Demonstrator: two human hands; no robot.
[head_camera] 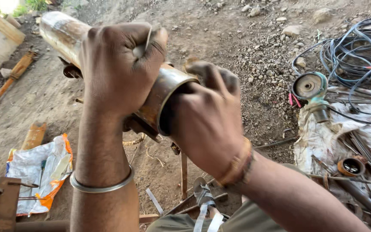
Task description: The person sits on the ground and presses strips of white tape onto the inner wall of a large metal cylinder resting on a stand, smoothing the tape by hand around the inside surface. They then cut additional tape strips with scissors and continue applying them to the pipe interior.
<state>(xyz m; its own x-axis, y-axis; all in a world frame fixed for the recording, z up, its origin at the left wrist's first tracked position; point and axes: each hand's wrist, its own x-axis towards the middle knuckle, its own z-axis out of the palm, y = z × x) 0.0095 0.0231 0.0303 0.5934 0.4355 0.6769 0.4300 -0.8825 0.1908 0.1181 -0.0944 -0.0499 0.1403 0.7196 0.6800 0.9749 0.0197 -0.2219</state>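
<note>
Your two hands meet at the near end of a rusty metal pipe (pixel 65 32), which slants away from you toward the upper left, raised above the dirt ground (pixel 220 38). A brass-coloured sleeve (pixel 162 92) caps the pipe's open mouth, and that mouth sits right between your hands. Your left hand (pixel 119 64) is closed into a fist over the top of the pipe just behind the sleeve, and its fingers are curled tight around a thin metal rod (pixel 148 36) that pokes up out of the fist. Your right hand (pixel 207 116) is pressed against the open end of the sleeve, fingers bent over its rim and partly into the opening; whether it pinches anything inside is hidden. The two hands lie just beside each other, nearly touching at the sleeve. A steel bangle (pixel 101 185) rings your left wrist and a beaded band (pixel 237 165) your right. Off to the right, well apart from the pipe, an angle grinder (pixel 312 92) lies on a pale sack (pixel 323 137), near a tangle of dark cables (pixel 357 51). At lower left a white and orange bag (pixel 39 169) lies on the ground.
</note>
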